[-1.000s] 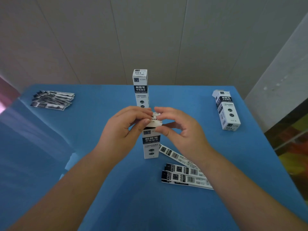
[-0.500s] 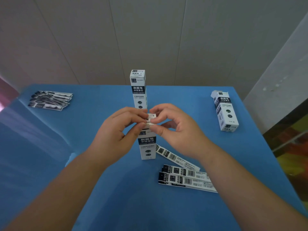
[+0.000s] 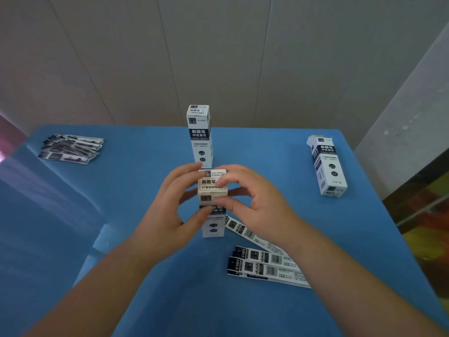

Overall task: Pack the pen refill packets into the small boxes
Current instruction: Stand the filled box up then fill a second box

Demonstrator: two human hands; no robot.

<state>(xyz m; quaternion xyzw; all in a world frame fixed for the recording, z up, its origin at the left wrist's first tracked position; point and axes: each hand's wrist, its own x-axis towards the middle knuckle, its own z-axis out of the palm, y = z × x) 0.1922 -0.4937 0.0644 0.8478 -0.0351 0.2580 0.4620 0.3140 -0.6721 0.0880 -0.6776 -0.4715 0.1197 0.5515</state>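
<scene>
Left hand fingers curled, gripping upright box at top. Right hand pinching same box, thumb on front, fingers on lid flap. Box stands on table.

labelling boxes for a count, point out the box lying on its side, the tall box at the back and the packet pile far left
box lying on its side (image 3: 328, 166), head view, its printed upper face
tall box at the back (image 3: 200, 136), head view, its dark front label
packet pile (image 3: 70, 149), head view, middle of the pile
</scene>
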